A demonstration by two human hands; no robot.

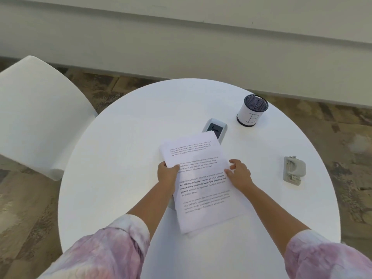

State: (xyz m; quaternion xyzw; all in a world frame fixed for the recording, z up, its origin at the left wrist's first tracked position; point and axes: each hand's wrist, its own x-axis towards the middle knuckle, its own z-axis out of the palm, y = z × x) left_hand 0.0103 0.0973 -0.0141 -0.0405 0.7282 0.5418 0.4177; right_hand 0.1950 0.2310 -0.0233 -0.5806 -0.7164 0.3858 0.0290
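A stack of printed white paper sheets [203, 184] lies tilted at the middle of a round white table [124, 158]. My left hand [167, 172] grips the stack's left edge, thumb on top of the page. My right hand [239, 174] rests on the right edge with fingers loosely bent over the sheets. A grey tray [216, 127] with a dark inside holding small black clips lies partly hidden under the stack's far end.
A mesh pen cup [251, 110] wrapped in paper marked "B" stands at the back right. A grey hole punch [293, 170] sits to the right. A white chair [38, 115] stands left of the table. A low white ledge [181, 47] runs behind.
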